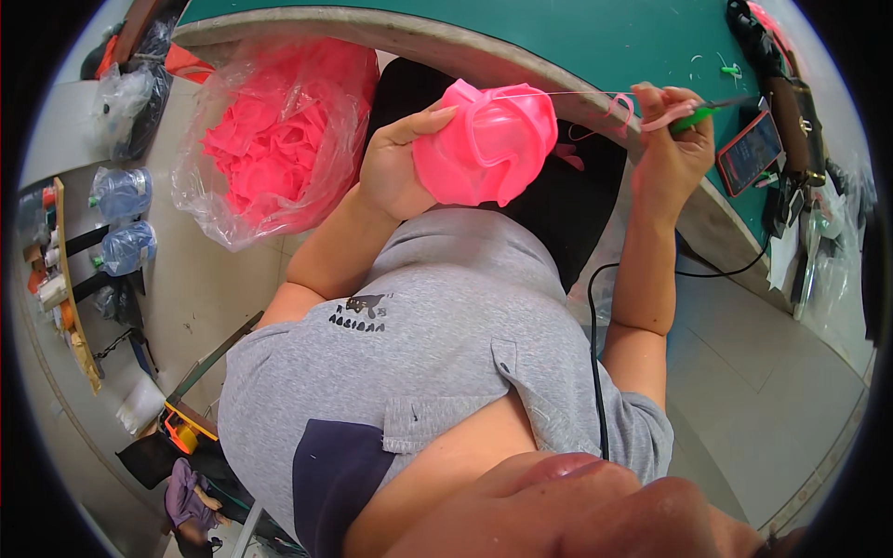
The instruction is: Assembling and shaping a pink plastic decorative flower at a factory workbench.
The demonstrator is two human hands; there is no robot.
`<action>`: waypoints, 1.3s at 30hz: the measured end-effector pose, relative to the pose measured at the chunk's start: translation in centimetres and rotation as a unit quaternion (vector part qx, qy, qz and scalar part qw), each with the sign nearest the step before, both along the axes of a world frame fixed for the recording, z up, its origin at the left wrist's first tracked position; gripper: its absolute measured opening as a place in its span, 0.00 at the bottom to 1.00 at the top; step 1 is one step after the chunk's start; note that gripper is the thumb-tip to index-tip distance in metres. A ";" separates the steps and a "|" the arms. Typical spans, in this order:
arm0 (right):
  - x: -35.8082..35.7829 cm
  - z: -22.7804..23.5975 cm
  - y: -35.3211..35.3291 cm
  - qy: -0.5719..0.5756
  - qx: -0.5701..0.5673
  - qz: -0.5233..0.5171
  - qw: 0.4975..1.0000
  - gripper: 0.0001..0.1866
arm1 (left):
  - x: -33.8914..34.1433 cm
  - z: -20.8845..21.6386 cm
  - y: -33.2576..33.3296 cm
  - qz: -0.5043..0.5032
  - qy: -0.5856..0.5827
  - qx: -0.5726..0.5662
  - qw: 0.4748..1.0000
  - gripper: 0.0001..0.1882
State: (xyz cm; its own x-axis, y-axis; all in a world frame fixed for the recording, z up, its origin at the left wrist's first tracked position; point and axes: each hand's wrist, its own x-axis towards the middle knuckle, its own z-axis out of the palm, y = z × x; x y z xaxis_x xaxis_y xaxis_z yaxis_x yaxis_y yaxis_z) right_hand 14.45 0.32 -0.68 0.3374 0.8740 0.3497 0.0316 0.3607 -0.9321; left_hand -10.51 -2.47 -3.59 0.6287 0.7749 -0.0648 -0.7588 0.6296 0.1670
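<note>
My left hand [402, 160] is closed around the edge of a glossy pink moulded piece [484, 144], soft-looking and cup-like with raised, curling rims. A thin pale strand [567, 93] stretches taut from its top across to my right hand [672, 153], whose fingers are bent and pinched. Tucked in that same hand is a green-handled tool [693, 117] with a dark pointed end facing right; whether it is scissors or a knife I cannot tell. A narrow pink strip [621, 113] dangles beside the right fingers. The two hands are apart, above my lap by the table edge.
A clear plastic bag [200, 177] full of pink pieces [270, 149] stands at the left. The green tabletop [558, 33] curves ahead, with a phone [749, 153] and small green scraps [732, 71] at its right. A black cable [595, 316] runs past my right arm.
</note>
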 end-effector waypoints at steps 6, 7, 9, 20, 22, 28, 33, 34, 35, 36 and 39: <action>1.5 1.0 -0.1 -0.007 -0.014 0.086 0.996 0.09 | 0.4 0.0 0.2 -0.063 -0.082 -0.014 0.995 0.23; 1.1 1.3 -0.4 -0.005 -0.014 0.090 0.996 0.09 | 0.3 -0.2 0.1 -0.056 -0.088 -0.010 0.994 0.23; -0.2 2.6 -1.4 -0.053 -0.102 0.216 0.970 0.10 | 0.3 -0.1 0.1 -0.055 -0.096 -0.007 0.994 0.23; -3.5 3.0 -0.8 -0.135 -0.091 0.317 0.934 0.11 | 1.0 0.5 0.1 0.022 0.190 0.064 0.979 0.22; -3.6 3.4 -0.6 -0.129 -0.108 0.329 0.929 0.10 | 1.8 1.6 -0.3 0.068 0.198 0.086 0.974 0.21; -3.2 4.6 -0.1 -0.139 -0.089 0.305 0.938 0.10 | 1.2 2.8 -0.3 0.071 0.421 0.292 0.856 0.17; -3.3 5.3 0.8 -0.213 -0.071 0.297 0.928 0.11 | 1.2 2.4 -0.3 0.003 0.417 0.248 0.874 0.12; -3.5 4.9 0.9 -0.213 -0.073 0.296 0.928 0.11 | 1.2 2.3 -0.4 -0.008 0.416 0.238 0.878 0.12; -3.7 4.4 1.1 -0.229 -0.076 0.295 0.925 0.10 | 1.3 2.1 -0.3 -0.007 0.416 0.237 0.878 0.12; -3.8 3.9 1.1 -0.245 -0.079 0.293 0.921 0.09 | 1.6 1.9 -0.3 0.001 0.395 0.192 0.899 0.12; -2.6 4.0 0.2 -0.421 -0.061 0.262 0.867 0.13 | 1.6 1.7 -0.2 0.000 0.350 0.102 0.931 0.13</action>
State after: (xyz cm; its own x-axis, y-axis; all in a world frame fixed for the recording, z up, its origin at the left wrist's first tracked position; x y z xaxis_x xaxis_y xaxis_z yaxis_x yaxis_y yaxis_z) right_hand 11.88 0.57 3.33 -0.4459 0.8780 0.1739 0.5800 0.4314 -0.6910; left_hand -8.90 -2.65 -1.94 0.4884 0.8158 -0.3099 -0.4195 0.5309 0.7364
